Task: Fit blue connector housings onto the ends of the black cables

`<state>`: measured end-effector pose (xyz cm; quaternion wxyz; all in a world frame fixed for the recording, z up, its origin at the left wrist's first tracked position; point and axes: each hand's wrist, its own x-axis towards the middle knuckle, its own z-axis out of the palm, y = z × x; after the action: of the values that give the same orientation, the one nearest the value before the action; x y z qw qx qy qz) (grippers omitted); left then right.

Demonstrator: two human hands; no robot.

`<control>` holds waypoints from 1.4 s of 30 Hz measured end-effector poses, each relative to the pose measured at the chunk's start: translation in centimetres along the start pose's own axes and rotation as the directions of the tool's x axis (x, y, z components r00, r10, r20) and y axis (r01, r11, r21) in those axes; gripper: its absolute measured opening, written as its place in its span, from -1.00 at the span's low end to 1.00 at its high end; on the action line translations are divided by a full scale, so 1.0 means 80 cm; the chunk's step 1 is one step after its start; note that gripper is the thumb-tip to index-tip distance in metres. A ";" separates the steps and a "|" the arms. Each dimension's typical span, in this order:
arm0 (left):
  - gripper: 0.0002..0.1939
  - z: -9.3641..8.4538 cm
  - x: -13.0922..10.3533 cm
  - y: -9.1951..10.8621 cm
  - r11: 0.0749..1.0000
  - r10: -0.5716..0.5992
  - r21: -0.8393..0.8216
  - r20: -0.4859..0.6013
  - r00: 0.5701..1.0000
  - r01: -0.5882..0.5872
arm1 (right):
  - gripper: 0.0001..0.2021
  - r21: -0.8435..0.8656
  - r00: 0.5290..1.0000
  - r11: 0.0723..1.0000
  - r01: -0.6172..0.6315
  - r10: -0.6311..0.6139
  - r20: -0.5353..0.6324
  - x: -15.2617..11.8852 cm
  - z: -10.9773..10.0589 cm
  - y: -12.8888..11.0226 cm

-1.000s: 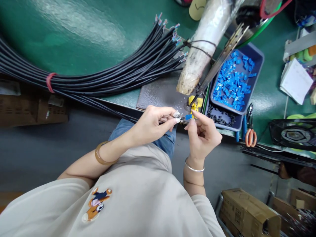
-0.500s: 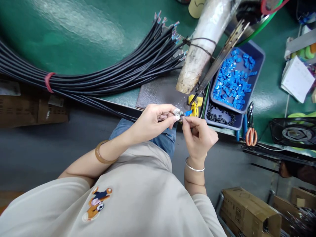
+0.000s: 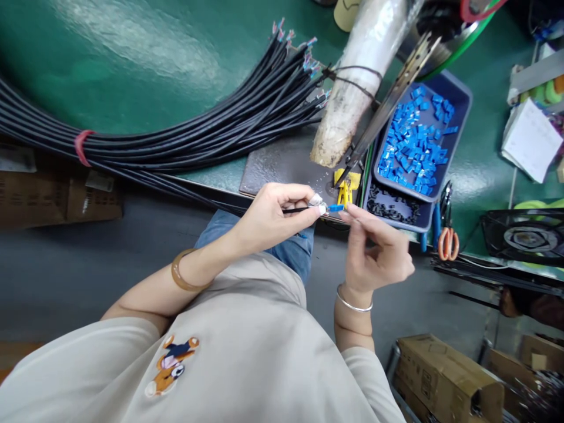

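Observation:
My left hand (image 3: 286,208) is closed in a pinch on a black cable (image 3: 296,210), whose end comes out between thumb and forefinger. White coverings show on those fingertips. Just past them a small blue connector (image 3: 336,208) sits at the cable's end. My right hand (image 3: 376,247) is at the connector's right end, thumb and forefinger drawn together; whether they grip the connector or something finer cannot be made out. Right behind the connector stands a yellow tool (image 3: 346,191) at the bench edge.
A bundle of black cables (image 3: 198,141) with stripped ends lies across the green bench (image 3: 132,70). A wrapped post (image 3: 352,88) leans over a dark mat (image 3: 282,167). To the right are a bin of blue connectors (image 3: 460,117), a bin of small black parts (image 3: 423,220) and orange-handled scissors (image 3: 448,244).
My right hand has moved right, away from my left fingertips. The blue connector now shows fully between the hands, and the black cable has come into view in my left hand.

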<state>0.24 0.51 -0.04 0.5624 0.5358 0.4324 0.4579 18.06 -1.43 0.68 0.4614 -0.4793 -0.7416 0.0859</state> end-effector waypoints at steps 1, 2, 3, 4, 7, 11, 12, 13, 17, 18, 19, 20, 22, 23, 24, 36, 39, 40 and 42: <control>-0.83 0.000 0.001 0.001 1.000 0.000 0.005 0.002 1.000 0.000 | -0.73 -0.051 0.996 0.995 0.089 -0.088 0.017 0.000 0.003 0.002; -0.82 0.001 0.002 0.001 1.000 0.005 0.009 -0.002 1.000 -0.005 | -0.75 -0.083 0.985 0.982 0.172 -0.172 0.011 -0.001 0.007 0.003; -0.82 0.002 0.003 0.001 1.000 0.013 0.014 -0.012 1.000 -0.013 | -0.78 -0.100 0.975 0.970 0.220 -0.222 -0.005 -0.001 0.011 0.005; -0.82 0.003 0.004 0.001 1.000 0.023 0.021 -0.029 0.999 -0.023 | -0.79 -0.099 0.975 0.971 0.220 -0.221 -0.003 -0.001 0.016 0.007; -0.82 0.008 0.009 0.000 0.998 0.047 0.039 -0.109 0.993 -0.043 | -0.83 -0.053 0.992 0.991 0.123 -0.124 -0.011 -0.001 0.027 0.009; -0.83 0.015 0.014 0.000 0.998 0.051 0.049 -0.181 0.982 -0.043 | -0.92 -0.011 1.000 1.000 0.021 -0.021 -0.010 0.001 0.030 0.009; -0.83 0.016 0.016 0.000 0.998 0.054 0.053 -0.188 0.981 -0.045 | -0.92 -0.006 1.000 1.000 0.017 -0.017 -0.014 0.002 0.030 0.009; -0.83 0.017 0.017 0.000 0.997 0.060 0.058 -0.192 0.980 -0.049 | -0.92 0.001 1.000 1.000 0.018 -0.018 -0.018 0.004 0.029 0.008; -0.82 0.017 0.020 0.000 0.994 0.081 0.087 -0.202 0.976 -0.064 | -0.89 0.042 1.000 0.999 0.018 -0.018 -0.008 0.010 0.029 0.009; -0.82 0.017 0.021 0.000 0.993 0.085 0.099 -0.207 0.975 -0.065 | -0.89 0.044 1.000 0.999 0.014 -0.014 -0.002 0.010 0.029 0.010; -0.83 0.017 0.021 -0.001 0.991 0.088 0.115 -0.211 0.974 -0.065 | -0.89 0.043 1.000 0.999 0.010 -0.010 0.003 0.011 0.030 0.010; -0.84 0.017 0.021 -0.001 0.989 0.092 0.132 -0.213 0.973 -0.065 | -0.90 0.040 1.000 0.999 0.007 -0.007 0.007 0.011 0.030 0.011; -0.85 0.017 0.021 -0.002 0.984 0.102 0.162 -0.212 0.972 -0.068 | -0.90 0.041 1.000 0.999 0.004 -0.005 0.009 0.011 0.031 0.012; -0.85 0.017 0.021 -0.002 0.982 0.107 0.174 -0.210 0.972 -0.070 | -0.91 0.041 1.000 0.999 0.003 -0.004 0.007 0.011 0.031 0.012; -0.85 0.017 0.021 -0.002 0.980 0.111 0.184 -0.208 0.972 -0.073 | -0.91 0.040 1.000 0.999 0.002 -0.003 0.004 0.011 0.032 0.012; -0.81 0.015 0.022 0.005 0.990 0.084 0.130 -0.180 0.980 -0.061 | -0.88 0.014 0.998 0.999 0.045 -0.045 -0.033 0.013 0.029 0.000; -0.80 0.015 0.022 0.003 0.993 0.063 0.111 -0.174 0.983 -0.044 | -0.88 -0.036 0.998 0.998 0.053 -0.054 -0.028 0.010 0.029 0.001; -0.81 0.015 0.022 0.002 0.993 0.056 0.109 -0.174 0.983 -0.037 | -0.87 -0.046 0.998 0.997 0.054 -0.055 -0.020 0.009 0.029 0.001; -0.82 0.016 0.022 -0.001 0.994 0.045 0.104 -0.180 0.983 -0.027 | -0.87 -0.051 0.998 0.997 0.059 -0.060 -0.008 0.009 0.029 0.003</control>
<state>1.87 1.98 -0.04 0.4845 0.5272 0.4946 0.4926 16.36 0.01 -0.30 0.4549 -0.4690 -0.7554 0.0511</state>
